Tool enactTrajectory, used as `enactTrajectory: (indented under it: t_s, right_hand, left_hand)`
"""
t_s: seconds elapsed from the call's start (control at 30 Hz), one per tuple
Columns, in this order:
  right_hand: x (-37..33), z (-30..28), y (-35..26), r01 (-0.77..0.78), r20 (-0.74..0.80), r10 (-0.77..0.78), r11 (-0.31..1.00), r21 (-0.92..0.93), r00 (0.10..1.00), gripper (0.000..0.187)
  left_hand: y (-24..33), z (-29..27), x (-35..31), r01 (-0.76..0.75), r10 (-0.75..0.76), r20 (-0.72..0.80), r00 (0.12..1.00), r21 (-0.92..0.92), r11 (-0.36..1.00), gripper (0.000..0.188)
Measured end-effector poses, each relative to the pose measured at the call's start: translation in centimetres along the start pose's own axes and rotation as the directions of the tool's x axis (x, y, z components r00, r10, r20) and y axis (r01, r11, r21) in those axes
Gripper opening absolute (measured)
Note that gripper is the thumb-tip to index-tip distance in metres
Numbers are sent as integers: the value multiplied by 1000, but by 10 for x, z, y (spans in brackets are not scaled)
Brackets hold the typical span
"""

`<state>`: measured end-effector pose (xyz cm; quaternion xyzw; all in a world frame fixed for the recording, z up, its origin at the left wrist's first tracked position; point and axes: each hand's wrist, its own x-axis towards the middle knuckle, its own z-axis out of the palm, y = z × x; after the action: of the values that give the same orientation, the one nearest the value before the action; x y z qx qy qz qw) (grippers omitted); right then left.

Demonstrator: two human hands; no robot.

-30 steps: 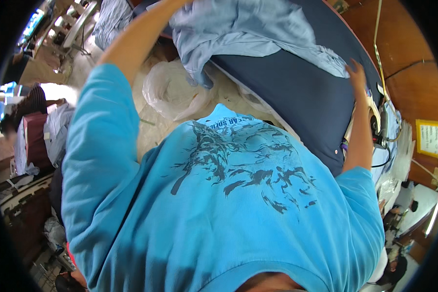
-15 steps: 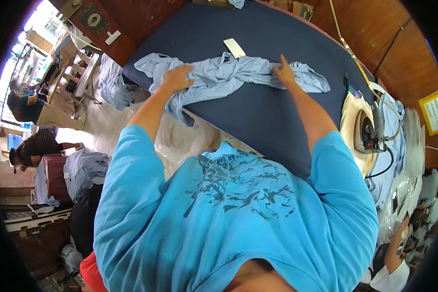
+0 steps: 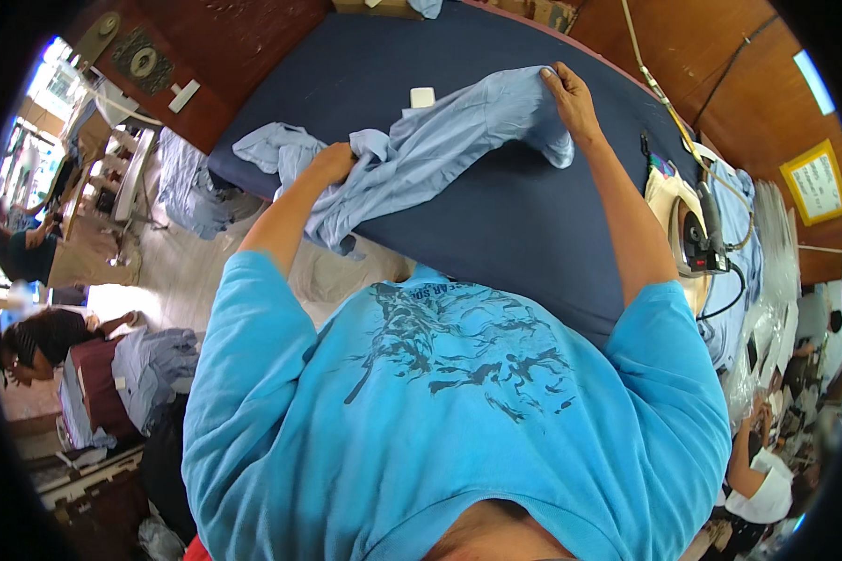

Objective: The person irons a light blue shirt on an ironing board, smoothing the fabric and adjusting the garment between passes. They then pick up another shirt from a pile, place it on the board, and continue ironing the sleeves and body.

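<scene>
A light blue shirt (image 3: pixel 440 140) stretches between my hands above the dark blue padded board (image 3: pixel 477 224). My right hand (image 3: pixel 573 101) pinches its right end and holds it raised off the pad. Bunched cloth lies by my left hand (image 3: pixel 332 165), which is closed on the shirt near its middle. Part of the shirt trails over the pad's near left edge. Beyond the cloth, a small white tag (image 3: pixel 422 97) shows; whether it is fixed to the shirt I cannot tell.
At the right, an iron (image 3: pixel 694 241) rests on a cream cloth (image 3: pixel 666 201), with a hose (image 3: pixel 660 84) running to it. Light blue garments (image 3: pixel 192 187) hang at the left. Co-workers are at the far left and lower right. A yellow-framed sign (image 3: pixel 814 182) is on the right wall.
My right hand has moved up and away, lifting its end of the shirt off the pad. My left hand now grips the cloth rather than lying on it. The shirt is more stretched out.
</scene>
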<state>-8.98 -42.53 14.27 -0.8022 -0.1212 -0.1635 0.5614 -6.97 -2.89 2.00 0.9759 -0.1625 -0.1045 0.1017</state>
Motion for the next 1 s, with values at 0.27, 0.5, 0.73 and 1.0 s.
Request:
enactTrajectory:
  t_s: [0.27, 0.5, 0.73, 1.0]
  right_hand:
    - [47, -57, -78, 239, -236, -313, 925, -295, 920, 18]
    - [120, -145, -197, 365, -383, -718, 651, -666, 582, 14]
    - [38, -82, -184, 176, 203, 172, 162, -971, 964, 45]
    - [16, -177, -74, -16, 126, 81, 893, -449, 989, 39]
  left_hand:
    - [-58, -172, 22, -394, 54, -653, 755, -387, 834, 39]
    - [-41, -353, 27, -653, 102, -711, 696, -567, 502, 34]
    - [1, -306, -37, -628, 528, -426, 734, -130, 768, 31]
    - [8, -175, -29, -544, 368, -427, 826, -436, 716, 27]
